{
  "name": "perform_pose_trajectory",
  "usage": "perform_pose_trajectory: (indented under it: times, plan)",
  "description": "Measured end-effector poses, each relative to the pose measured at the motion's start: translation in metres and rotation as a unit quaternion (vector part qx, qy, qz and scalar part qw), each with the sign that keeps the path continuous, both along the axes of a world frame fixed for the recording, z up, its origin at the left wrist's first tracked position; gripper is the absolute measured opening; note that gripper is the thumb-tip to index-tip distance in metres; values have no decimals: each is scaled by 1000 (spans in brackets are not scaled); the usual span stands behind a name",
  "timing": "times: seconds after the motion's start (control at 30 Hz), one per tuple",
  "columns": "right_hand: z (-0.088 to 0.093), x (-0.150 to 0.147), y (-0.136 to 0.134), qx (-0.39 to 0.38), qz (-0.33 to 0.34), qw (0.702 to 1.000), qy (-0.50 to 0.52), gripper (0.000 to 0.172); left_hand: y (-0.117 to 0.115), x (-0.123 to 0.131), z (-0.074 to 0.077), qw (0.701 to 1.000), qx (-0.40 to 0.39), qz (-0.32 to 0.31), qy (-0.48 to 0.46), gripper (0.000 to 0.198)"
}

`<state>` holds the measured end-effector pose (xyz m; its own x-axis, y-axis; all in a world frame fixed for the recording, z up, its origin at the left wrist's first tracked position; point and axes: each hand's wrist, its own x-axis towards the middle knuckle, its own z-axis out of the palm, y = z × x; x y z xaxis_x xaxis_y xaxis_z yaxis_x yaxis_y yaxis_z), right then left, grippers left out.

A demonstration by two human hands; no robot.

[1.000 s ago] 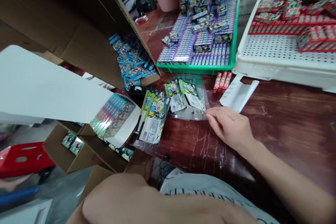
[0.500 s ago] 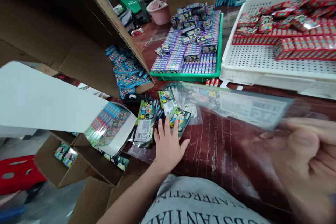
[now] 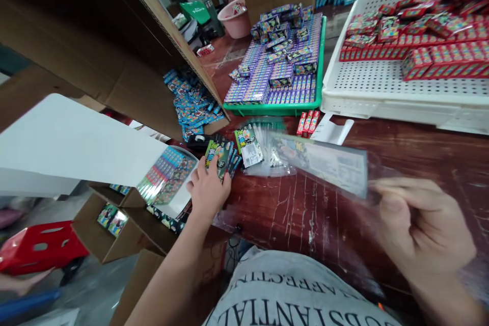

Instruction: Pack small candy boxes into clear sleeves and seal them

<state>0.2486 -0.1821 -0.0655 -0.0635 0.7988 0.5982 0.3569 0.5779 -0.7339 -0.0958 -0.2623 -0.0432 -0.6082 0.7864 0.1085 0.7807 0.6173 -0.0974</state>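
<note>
Past the near edge of the green tray point(image 3: 275, 110), a person's two bare hands are working above the bench point(image 3: 286, 209). The right hand point(image 3: 424, 229), to the near right of the green tray, is pinching one end of a clear-wrapped card point(image 3: 330, 163) between thumb and forefinger; the card is slanting toward the tray's near side, somewhat blurred. The left hand point(image 3: 209, 188), to the near left of the tray, is spreading its fingers over some black-and-green packets point(image 3: 225, 155); whether that grip is closing on them, one cannot tell. A labelled packet point(image 3: 249, 145) is lying just in front of the tray, between those packets and the clear-wrapped card. Three small red boxes point(image 3: 308, 123) are sitting close before the tray's right part, with a folded white piece point(image 3: 332, 130) beside them. Purple boxes point(image 3: 255, 79) are filling the tray itself. Right of it, a white perforated tray point(image 3: 367, 81) is carrying red packs point(image 3: 443, 58); left of it, blue packs point(image 3: 194, 107) are lying heaped.
</note>
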Motion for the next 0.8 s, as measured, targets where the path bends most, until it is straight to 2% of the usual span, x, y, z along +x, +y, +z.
perform_pose_trajectory:
  times: [0.07,0.13,0.2,0.23,0.27,0.3,0.37,0.4,0.43,0.47,0.53,0.6,0.63,0.7,0.8]
  plan:
    - [-1,-1,1,29,25,999,6,30,2,-12,1,999,1,10,-33,59]
    - [0,0,2,37,28,999,-6,28,1,-13,7,998,35,5,-50,59]
    - [4,0,0,38,18,997,-58,20,0,-1,15,989,117,-30,-87,60]
    - [7,-2,-2,57,31,993,-94,16,1,9,19,975,161,-60,-144,58]
    - [10,-4,-4,92,66,984,-134,13,2,22,22,949,193,-90,-234,56]
    - [12,-8,-8,139,121,967,-174,13,5,35,23,907,203,-114,-351,56]
    - [14,-17,-14,235,253,906,-244,15,15,61,19,783,172,-119,-586,59]
    - [14,-21,-15,262,303,875,-271,16,22,71,14,721,155,-106,-667,58]
    - [14,-24,-16,262,339,853,-297,16,29,80,7,677,148,-95,-715,52]
    - [13,-27,-14,240,361,844,-316,16,35,87,-1,654,147,-94,-736,45]
    - [14,-29,-6,163,362,856,-330,36,45,95,-15,658,148,-137,-725,35]
    - [18,-30,9,85,295,895,-323,57,51,101,-26,675,115,-221,-695,31]
    - [20,-30,16,55,242,915,-318,60,52,103,-29,677,91,-261,-682,30]
    - [24,-32,29,6,152,938,-311,51,52,107,-31,675,51,-315,-665,32]
    - [25,-35,37,-42,127,939,-317,36,50,110,-29,673,4,-344,-654,32]
